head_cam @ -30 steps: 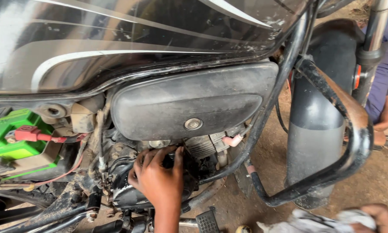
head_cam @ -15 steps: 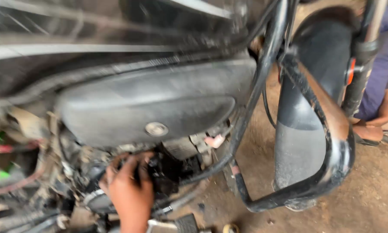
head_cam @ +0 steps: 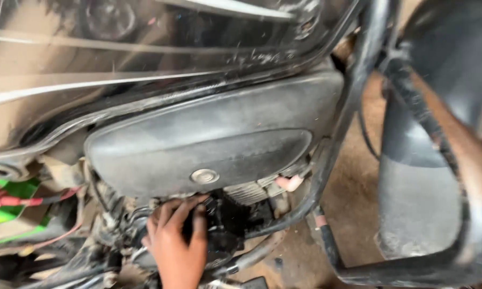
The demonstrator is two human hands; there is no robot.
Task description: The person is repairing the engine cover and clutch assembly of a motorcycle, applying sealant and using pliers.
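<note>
We are reaching our left hand up from the near edge, into the low middle of the motorbike. Our fingers are bent and spread a little, and the tips are pressing on the dark oily engine part that is sitting just under the grey side cover. We cannot tell if the fingers are pinching something small or only touching, because it is dark in there. Our right hand is not showing.

We think it is best to be going slowly here and working by feel, since the cover is hiding much of the spot. It looks greasy, so a firm press with the fingertips should help more than a quick grab.

To the left, a red wire is running by a green battery, and we should be keeping our wrist off it. Just right of the fingers is a small pink cap, then the black frame bar.

Farther up, the shiny tank is hanging over everything. Far right is the mudguard.
</note>
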